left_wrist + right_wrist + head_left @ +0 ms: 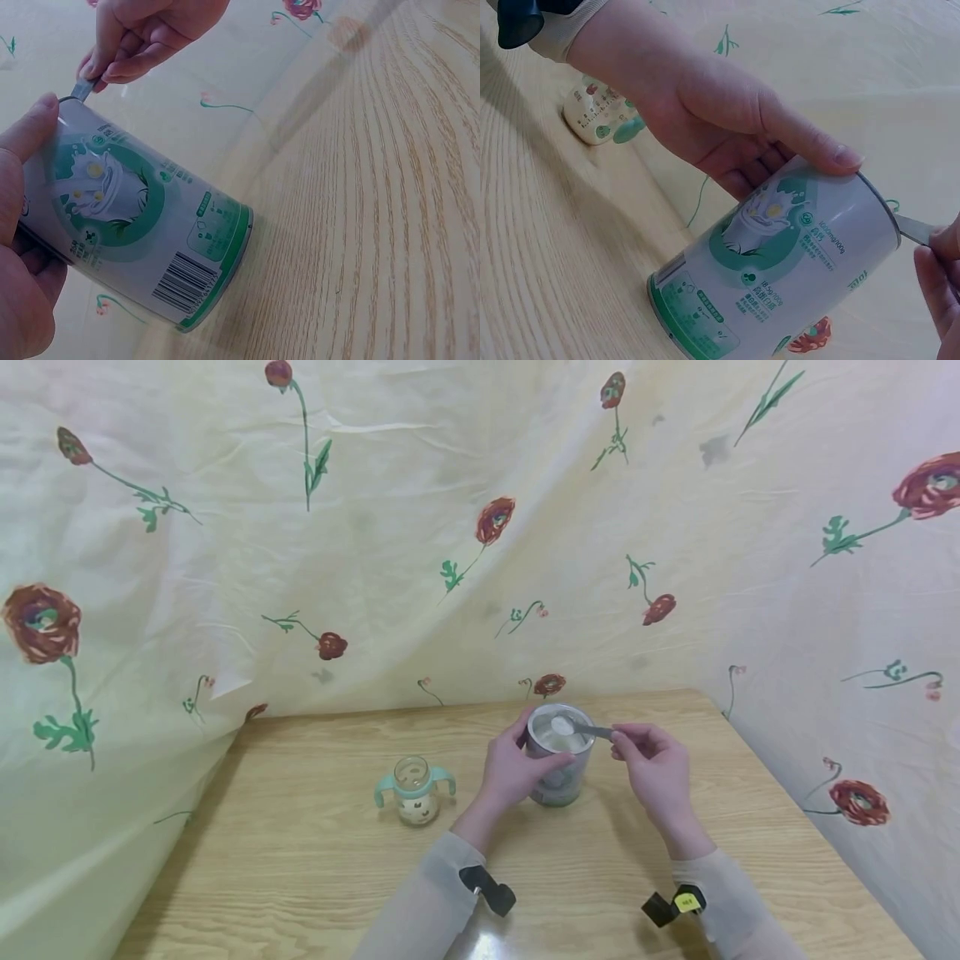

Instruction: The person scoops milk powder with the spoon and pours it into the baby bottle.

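My left hand [516, 768] grips a white and green milk powder tin [558, 787], its thumb and fingers around the upper wall. The tin's top is uncovered. Pinched by its handle in my right hand [658, 768] is a metal spoon [597, 731], whose bowl lies inside the rim with something white on it. In the left wrist view the printed tin [142, 210] shows a barcode, and the spoon handle [84, 88] sticks out over the rim. The tin [780, 262] hides the spoon's bowl in the right wrist view.
A small clear baby bottle [416, 806] with two teal handles and an uncovered top stands left of the tin. Beneath everything is a wood-grain table [300, 860]. A flower-printed cloth [405, 527] hangs behind it and at both sides.
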Available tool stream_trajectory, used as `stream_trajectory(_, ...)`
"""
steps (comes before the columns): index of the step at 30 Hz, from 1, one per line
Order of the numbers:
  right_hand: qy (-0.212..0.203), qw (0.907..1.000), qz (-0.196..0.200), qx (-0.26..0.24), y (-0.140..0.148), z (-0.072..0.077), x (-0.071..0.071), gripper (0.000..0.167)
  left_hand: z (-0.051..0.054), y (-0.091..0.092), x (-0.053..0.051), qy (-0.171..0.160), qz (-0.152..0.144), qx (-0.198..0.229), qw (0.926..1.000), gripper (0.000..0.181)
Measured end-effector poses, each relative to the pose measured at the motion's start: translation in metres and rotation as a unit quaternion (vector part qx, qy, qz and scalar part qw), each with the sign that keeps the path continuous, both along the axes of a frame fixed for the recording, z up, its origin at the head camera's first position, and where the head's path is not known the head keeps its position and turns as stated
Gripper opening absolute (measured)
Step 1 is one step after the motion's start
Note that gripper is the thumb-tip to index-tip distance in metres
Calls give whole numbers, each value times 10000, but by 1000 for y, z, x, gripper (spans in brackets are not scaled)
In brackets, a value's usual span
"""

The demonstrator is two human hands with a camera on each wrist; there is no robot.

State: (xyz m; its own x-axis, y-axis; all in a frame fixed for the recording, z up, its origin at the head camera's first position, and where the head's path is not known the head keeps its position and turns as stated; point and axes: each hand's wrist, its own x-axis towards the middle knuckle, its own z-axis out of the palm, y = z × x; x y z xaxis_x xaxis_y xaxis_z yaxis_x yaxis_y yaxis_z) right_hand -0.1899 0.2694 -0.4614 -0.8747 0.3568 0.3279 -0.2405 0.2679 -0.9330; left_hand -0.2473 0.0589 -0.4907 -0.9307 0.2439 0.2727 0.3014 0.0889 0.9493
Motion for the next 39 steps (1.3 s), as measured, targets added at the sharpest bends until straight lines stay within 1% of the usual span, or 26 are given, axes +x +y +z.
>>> stream_trajectory(6, 105, 9999, -37, -18, 0, -2, -1, 16, -1, 0, 0, -19, 55, -77, 10000, 103)
stream_trajectory(15, 174, 9998, -43, -59, 0, -4, -1, 16, -1, 0, 1, -62, 69, -66, 9999, 103)
stream_trajectory(27, 108, 9998, -79, -111, -1, -5, -1, 16, -1, -1, 0, -61, 34, -92, 9999, 103)
stream_trajectory(32, 52, 9998, -77, -147, -1, -4, -1, 18, 0, -1, 0, -144, 51, -97, 9998, 104)
stream_trajectory(35, 26, 9997, -50, -245, -1, -3, -1, 19, 2, 0, 0, -205, 70, -100, 9997, 104)
stream_trajectory(39, 19, 9992, -37, -393, -1, 0, 0, 20, 4, 0, 0, -205, 58, -144, 9997, 104)
